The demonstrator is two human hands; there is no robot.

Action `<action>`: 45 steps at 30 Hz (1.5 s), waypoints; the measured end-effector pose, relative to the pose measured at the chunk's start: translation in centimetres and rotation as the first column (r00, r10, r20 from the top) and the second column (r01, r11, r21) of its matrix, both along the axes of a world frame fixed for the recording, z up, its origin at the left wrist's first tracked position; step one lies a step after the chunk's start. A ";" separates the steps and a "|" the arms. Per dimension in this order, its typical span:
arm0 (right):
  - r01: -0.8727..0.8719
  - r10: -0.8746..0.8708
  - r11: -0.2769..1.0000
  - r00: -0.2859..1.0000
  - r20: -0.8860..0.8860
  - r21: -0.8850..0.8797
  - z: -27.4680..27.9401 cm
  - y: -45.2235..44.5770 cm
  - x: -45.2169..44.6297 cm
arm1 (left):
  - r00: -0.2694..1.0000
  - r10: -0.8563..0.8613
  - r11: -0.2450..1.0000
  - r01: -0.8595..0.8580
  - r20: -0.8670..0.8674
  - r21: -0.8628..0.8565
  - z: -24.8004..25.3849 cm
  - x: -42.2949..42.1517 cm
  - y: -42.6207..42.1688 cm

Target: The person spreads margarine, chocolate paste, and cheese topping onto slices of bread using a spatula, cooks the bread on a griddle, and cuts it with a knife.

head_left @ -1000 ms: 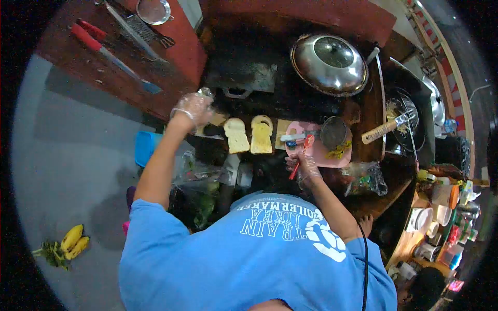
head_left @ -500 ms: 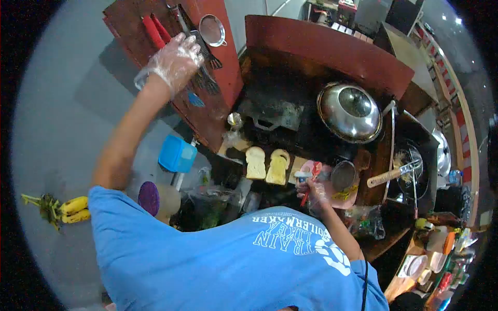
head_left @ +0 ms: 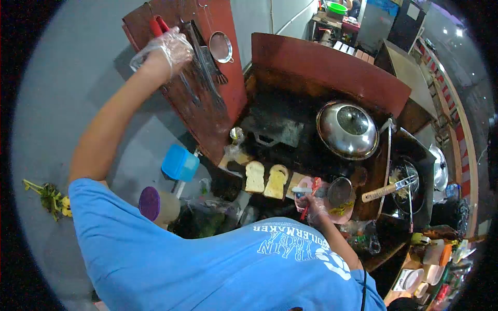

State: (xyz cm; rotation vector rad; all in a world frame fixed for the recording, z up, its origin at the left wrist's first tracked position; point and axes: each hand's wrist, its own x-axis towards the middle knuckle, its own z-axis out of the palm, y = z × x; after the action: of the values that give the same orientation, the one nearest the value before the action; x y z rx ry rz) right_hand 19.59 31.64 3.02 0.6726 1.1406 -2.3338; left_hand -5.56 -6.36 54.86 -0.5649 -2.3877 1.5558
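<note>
My left hand (head_left: 174, 51), in a clear plastic glove, is raised to a reddish-brown board hung with utensils. Its fingers are curled beside red handles (head_left: 158, 26); what they hold, if anything, I cannot make out. Dark long-handled utensils (head_left: 201, 59) and a round strainer (head_left: 221, 47) hang just right of it. My right hand (head_left: 316, 209), also gloved, is closed on a slim red utensil (head_left: 305, 211), its kind unclear. Close by lies a pink board (head_left: 344, 216). Two bread slices sit to its left, one plain (head_left: 254, 177), one with a yellow spread (head_left: 276, 184).
Behind the bread is a dark cooking surface (head_left: 275, 129) with a domed metal lid (head_left: 348, 129). A wooden-handled utensil (head_left: 378, 194) lies across a pan at right. A blue container (head_left: 180, 162) and a purple-lidded tub (head_left: 149, 203) stand at left.
The view has shifted. My left hand has moved along the board toward the red handles and away from the strainer. My right hand stays by the pink board with the red utensil.
</note>
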 end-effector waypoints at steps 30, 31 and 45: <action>-0.157 0.144 0.985 0.976 0.163 0.072 -0.4 2.4 2.8 | 0.592 -0.142 -0.775 -0.565 0.793 0.283 -50.3 37.1 6.6; -0.161 0.148 0.984 0.975 0.164 0.072 -0.5 2.6 2.8 | 0.605 -0.127 -0.772 -0.558 0.786 0.305 -50.6 37.2 6.8; -0.151 0.133 0.980 0.981 0.141 0.128 1.4 5.6 4.7 | 0.650 -0.133 -0.816 -0.500 0.748 0.290 -55.1 39.0 9.0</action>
State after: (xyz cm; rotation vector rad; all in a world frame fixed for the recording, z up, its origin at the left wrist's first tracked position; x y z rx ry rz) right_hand 24.24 37.29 4.43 0.7563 1.2549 -2.0739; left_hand 33.43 2.65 -0.28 0.9321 -2.6408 -2.0041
